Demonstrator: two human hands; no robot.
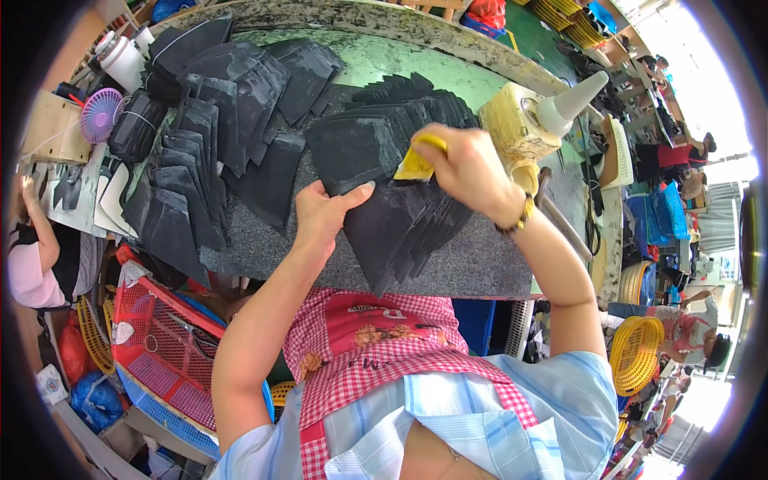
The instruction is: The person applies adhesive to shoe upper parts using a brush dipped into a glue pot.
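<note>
On the dark speckled worktable [480,268], directly ahead of the torso, a fanned stack of black cut pieces [400,228] is lying with its long axis running from the near table edge up and away toward the far right, each piece stepping out a little from under the one above.

- Left hand [324,216]: sitting at the stack's left edge, nearer to the body of the two. Palm is facing down, fingers extended and loosely together, thumb reaching right so that its tip is pressing on the top piece. It is holding nothing, only pinning the stack flat.
- Right hand [468,168]: hovering over the stack's far end, fingers curled closed around a yellow applicator [418,160], whose lower edge is touching the uppermost piece. A wristband is showing at the wrist.
- Glue bottle [532,120], yellowish with a white cone nozzle, is standing just beyond the right hand.
- Further black pieces [216,120] are lying in overlapping rows well off to the left, apart from both hands.
- Small purple fan [102,114] is sitting at the table's far left edge.
</note>
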